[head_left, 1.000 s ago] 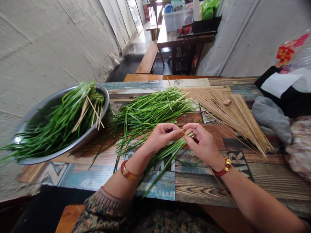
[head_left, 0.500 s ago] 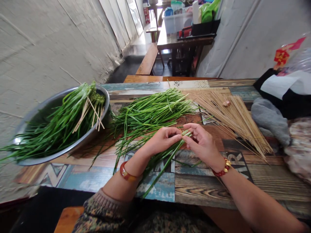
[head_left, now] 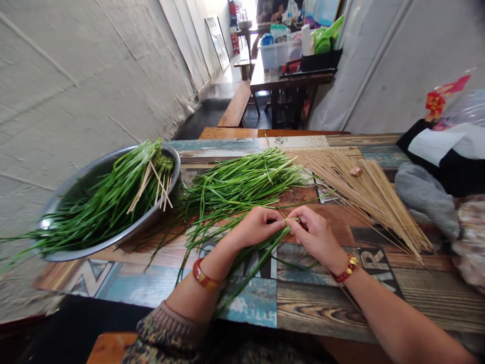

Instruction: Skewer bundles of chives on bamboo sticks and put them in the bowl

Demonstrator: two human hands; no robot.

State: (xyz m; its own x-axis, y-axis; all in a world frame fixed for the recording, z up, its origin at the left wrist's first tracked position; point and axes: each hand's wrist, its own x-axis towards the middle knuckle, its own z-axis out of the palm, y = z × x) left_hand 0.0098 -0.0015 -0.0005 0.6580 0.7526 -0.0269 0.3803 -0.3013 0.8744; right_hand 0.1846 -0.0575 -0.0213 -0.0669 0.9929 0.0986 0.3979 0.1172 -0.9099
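while left hand (head_left: 261, 226) and right hand (head_left: 315, 237) pinch, green bunch (head_left: 260, 264) trails

both closed, fingertips together on its pale end, over table (head_left: 318, 306). looks light, soft, bendy, maybe slippery when damp; likely bruises easily, so grip firmer pale end.

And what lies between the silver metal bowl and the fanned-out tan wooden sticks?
The head view shows a loose pile of long, thin green stalks.

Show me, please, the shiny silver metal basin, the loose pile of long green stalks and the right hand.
Shiny silver metal basin (head_left: 88, 177): head view, bare inner wall.
Loose pile of long green stalks (head_left: 242, 179): head view, its middle.
Right hand (head_left: 316, 235): head view, middle of the hand.
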